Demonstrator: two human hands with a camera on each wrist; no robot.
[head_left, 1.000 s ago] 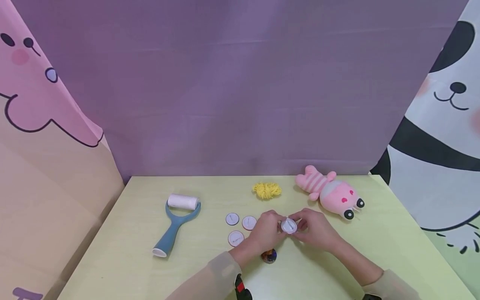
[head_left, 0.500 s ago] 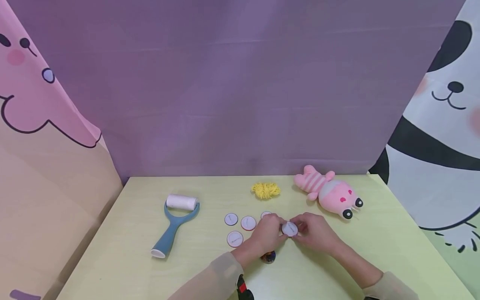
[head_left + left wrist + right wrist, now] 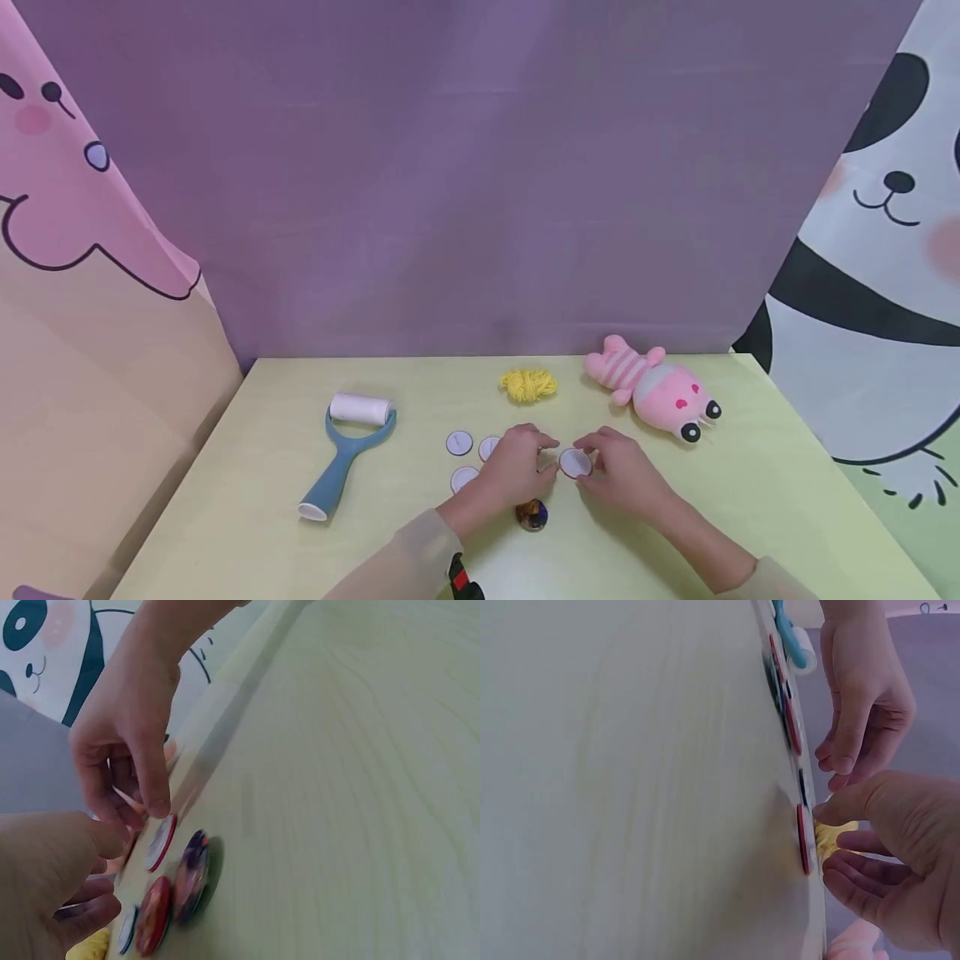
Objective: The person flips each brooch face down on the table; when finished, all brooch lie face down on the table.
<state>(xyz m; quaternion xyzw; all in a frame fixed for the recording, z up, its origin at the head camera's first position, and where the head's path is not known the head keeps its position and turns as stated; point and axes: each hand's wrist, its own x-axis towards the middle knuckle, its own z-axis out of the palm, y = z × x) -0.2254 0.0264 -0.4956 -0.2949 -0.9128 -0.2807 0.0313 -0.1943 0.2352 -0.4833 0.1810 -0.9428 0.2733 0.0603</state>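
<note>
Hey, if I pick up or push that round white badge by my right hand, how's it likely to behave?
The badge is probably stiff, judging by its clean, round rim. It should feel light, being thin and small beside the right hand. With that broad, low shape, it would likely slide rather than tip when pushed flat.

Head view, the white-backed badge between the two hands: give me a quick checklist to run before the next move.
1. Left hand clear of the white-backed badge: ok, the wrist views show a gap.
2. Right hand has a firm grip: cannot tell; finger and thumb sit at the badge's edge, contact unclear.
3. Badge fully down on the table: cannot tell.
4. Same side up throughout: not ok; the dark picture badge lies face up.
5. Yellow yarn, lint roller and pink plush clear of both hands: ok.
</note>
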